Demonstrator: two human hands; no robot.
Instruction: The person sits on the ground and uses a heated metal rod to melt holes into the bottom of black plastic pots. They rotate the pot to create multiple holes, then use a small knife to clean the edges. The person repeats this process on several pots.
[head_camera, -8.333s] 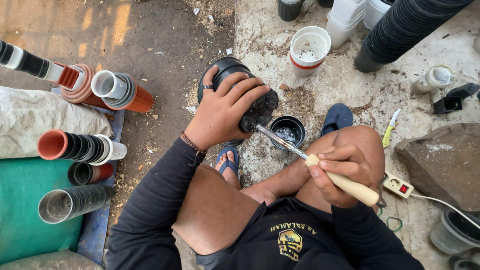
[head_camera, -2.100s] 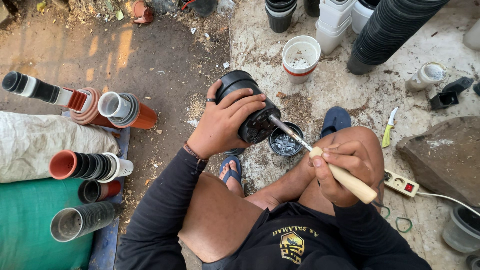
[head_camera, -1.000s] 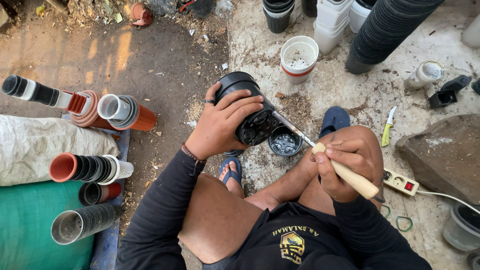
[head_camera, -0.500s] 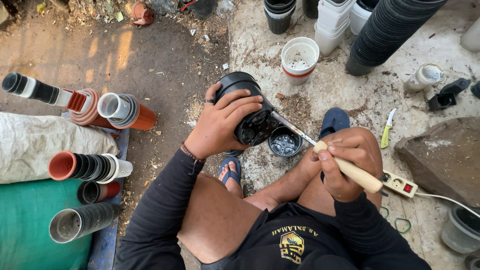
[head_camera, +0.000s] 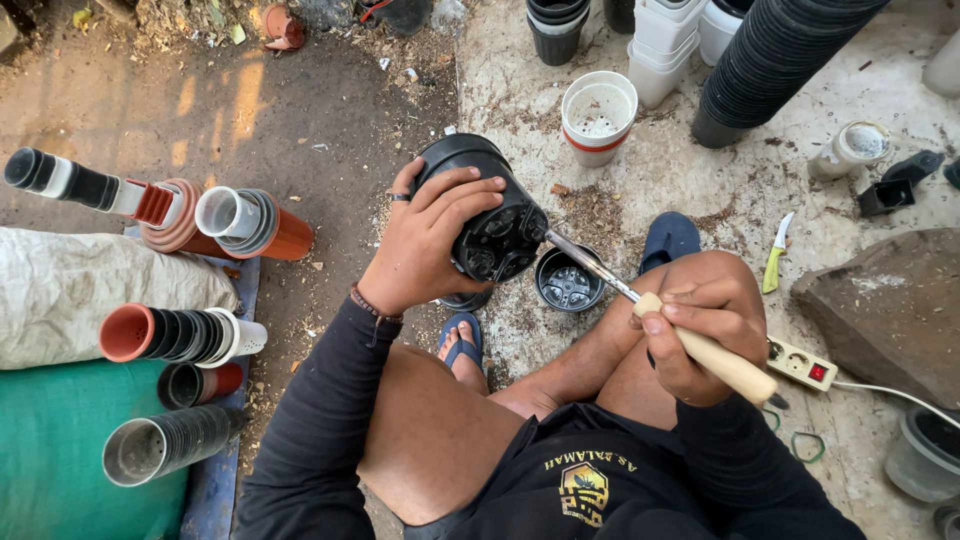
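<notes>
Two hands, left hand (head_camera: 425, 250) cupping black pot (head_camera: 485, 215), right hand (head_camera: 700, 325) angling tool (head_camera: 640, 300)

The ground is part bare brown dirt (head_camera: 250, 90), part pale rough concrete (head_camera: 680, 170). On the concrete stand a white round plastic pot with a red band (head_camera: 598, 118), a small black plastic pot (head_camera: 568, 280), a yellow-handled knife (head_camera: 775, 255), a white power strip (head_camera: 800, 362) and a flat grey stone slab (head_camera: 885, 310). Sideways stacks of plastic pots (head_camera: 180, 335) lie at the dirt's edge.
</notes>
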